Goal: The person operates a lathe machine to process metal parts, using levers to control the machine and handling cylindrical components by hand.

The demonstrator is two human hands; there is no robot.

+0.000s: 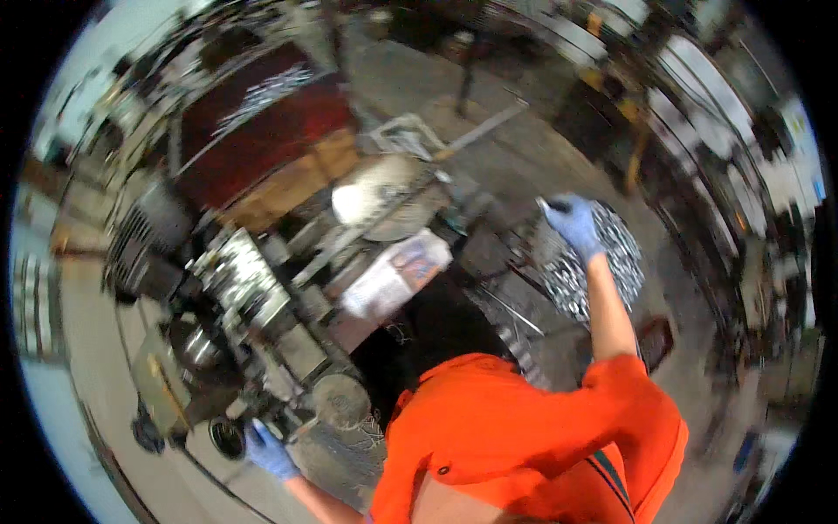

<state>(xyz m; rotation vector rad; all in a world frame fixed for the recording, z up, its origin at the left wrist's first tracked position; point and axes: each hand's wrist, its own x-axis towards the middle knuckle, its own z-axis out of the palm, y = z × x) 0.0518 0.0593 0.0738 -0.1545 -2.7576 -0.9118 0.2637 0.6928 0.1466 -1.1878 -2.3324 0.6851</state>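
My left hand (269, 450), in a blue glove, is at the machine's lower end, right beside a round black part (227, 438). Its fingers are blurred, and whether they grip anything I cannot tell. Out to the right, my right hand (572, 225), gloved in blue too, is over a round container heaped with small shiny metal pieces (618, 262). Its fingers are closed, with something small and pale at the tips that I cannot make out. The machine (301, 349) has a metal block with a bright top (249, 284) and a rounded end (342, 402).
A dark red tray (305, 122) with a strip of metal pieces stands beyond the machine. Closer lie a printed sheet (397, 275) and a round pale pan (380, 196). A motor (153, 231) sits at the left. Cluttered racks (698, 131) line the right side.
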